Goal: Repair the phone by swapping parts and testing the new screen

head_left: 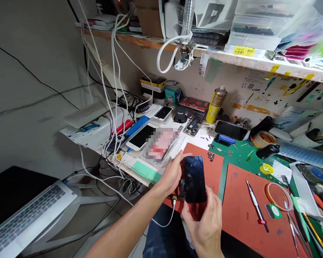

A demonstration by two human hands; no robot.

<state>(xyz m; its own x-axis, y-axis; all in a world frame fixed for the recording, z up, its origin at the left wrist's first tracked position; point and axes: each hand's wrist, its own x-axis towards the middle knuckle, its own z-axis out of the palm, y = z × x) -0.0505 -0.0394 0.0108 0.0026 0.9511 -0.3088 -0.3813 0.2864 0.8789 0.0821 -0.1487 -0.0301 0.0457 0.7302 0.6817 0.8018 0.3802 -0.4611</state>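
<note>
At the far left an open laptop (24, 215) sits low beside the counter (79, 138), with white cables (114, 71) hanging down behind it. On the counter's left part lies a white phone (142, 137), face up with a dark screen, and just right of it a clear tray (165, 157) whose contents are blurred out. Farther back rests a smaller white phone (163, 113).

Next comes the left hand (172, 174), its fingers reaching along the left edge of a black phone (195, 179); whether they grip it cannot be told. Below that hand, a white plug (174, 202) is attached to a small part partly hidden beside the phone. Farther back, an opened phone (193, 125) shows its insides.

The black phone is over an orange mat (215, 161), screen toward the camera. The right hand (204, 218) grips its lower end between thumb and fingers. Behind stands a yellow spray can (216, 104), and right of it another phone (231, 130) leans on a blue stand (225, 139).

On a second orange mat (231, 211) lie a screwdriver (256, 204) and, farther right, a roll of tape (269, 193).
</note>
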